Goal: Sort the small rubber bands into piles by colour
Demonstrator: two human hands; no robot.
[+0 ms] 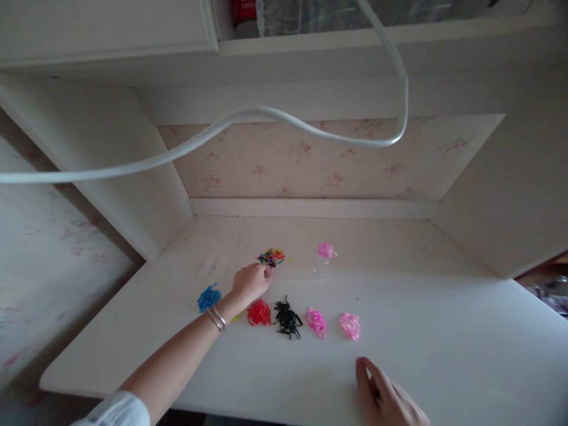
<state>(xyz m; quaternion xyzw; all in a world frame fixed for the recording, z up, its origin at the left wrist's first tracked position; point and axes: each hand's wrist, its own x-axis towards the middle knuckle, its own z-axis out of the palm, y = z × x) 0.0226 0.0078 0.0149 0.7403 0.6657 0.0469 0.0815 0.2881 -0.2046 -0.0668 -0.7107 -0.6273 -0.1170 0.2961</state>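
Observation:
My left hand [251,281] reaches over the white desktop with its fingers pinched at the near edge of a mixed-colour pile of small rubber bands [271,257]. What sits between the fingertips is too small to make out. Below the wrist lie a blue pile [209,297], a red pile [259,312] and a bit of yellow [235,318], mostly hidden by the arm. Further right are a black pile [287,318], a bright pink pile [316,322] and a pale pink pile [350,326]. My right hand [388,395] rests near the front edge, fingers curled and fingertips together, nothing visible in them.
A pink bunch [326,249] with something clear [320,269] in front of it stands towards the back. A white cable [248,111] hangs across the upper view. Side panels and an overhead shelf [337,38] enclose the white desktop [444,331].

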